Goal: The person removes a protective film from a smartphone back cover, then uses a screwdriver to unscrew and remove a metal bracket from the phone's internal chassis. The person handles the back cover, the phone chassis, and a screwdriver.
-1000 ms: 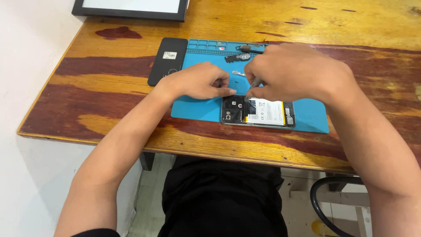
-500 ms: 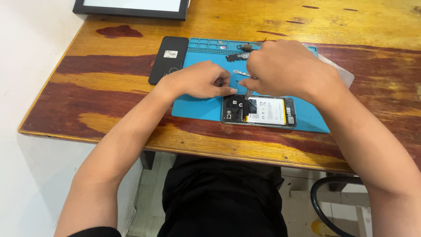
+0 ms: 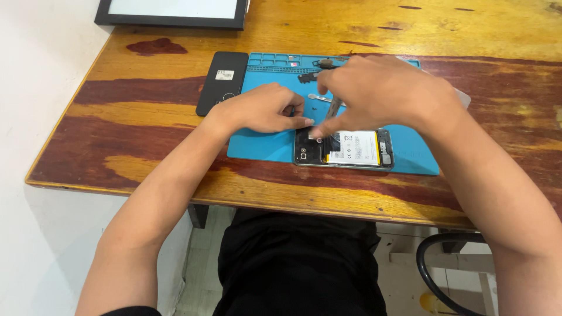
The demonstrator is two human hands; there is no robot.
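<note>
**Two hands meet over an opened phone on a blue mat**

While the wooden table (image 3: 175,169) fills most of the view, streaked with dark red and yellow grain, a blue work mat (image 3: 269,140) lies on its middle, with a row of small compartments along its far edge. A black-framed panel (image 3: 172,13) lies at the far left corner of the table, well apart from the mat. Just beside the mat's left edge rests a black back cover (image 3: 221,81), flat and touching the wood.

Near the mat's front edge lies the opened phone (image 3: 351,149), its back removed so that a white battery label and a dark circuit section at its left end show. It lies flat, lengthwise across the mat.

Coming in from the left, the left hand (image 3: 263,108) is curled loosely, its fingertips pressed down at the phone's upper left corner. From the right, the right hand (image 3: 380,88) hovers over the phone's far edge, its fingers pinched around a slim metal tool (image 3: 332,111) whose tip points down toward the dark circuit section, close to the left fingertips.

Small dark parts (image 3: 307,76) lie on the mat beyond the hands, near the compartments.
</note>
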